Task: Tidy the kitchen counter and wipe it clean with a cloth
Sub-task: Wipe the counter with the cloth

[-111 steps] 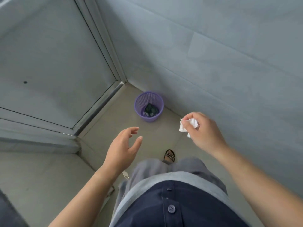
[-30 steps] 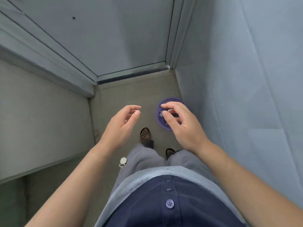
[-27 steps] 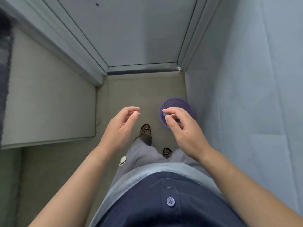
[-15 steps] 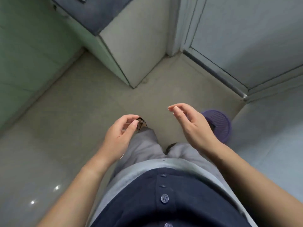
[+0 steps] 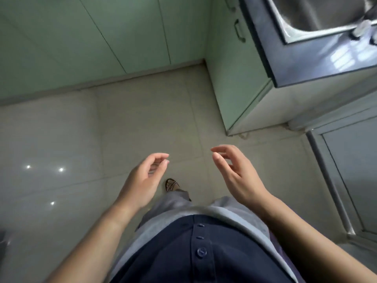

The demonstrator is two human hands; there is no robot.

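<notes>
Both my hands hang in front of my waist over the tiled floor, holding nothing. My left hand (image 5: 144, 178) has loosely curled fingers. My right hand (image 5: 234, 172) is relaxed too, thumb and fingers apart. The dark kitchen counter (image 5: 318, 62) with a steel sink (image 5: 302, 19) fills the top right corner, well beyond my right hand. No cloth is in view.
Pale green cabinet doors (image 5: 98, 37) run along the top and under the counter, one with a handle (image 5: 239, 33). A grey door frame (image 5: 334, 180) stands at the right. The glossy floor tiles (image 5: 61, 150) spread to the left. My sandalled foot (image 5: 171, 184) shows between my hands.
I have turned left, away from the purple waste basket, which has left the view; the counter and sink have come in at top right. The white tissue held earlier is gone from my right hand.
</notes>
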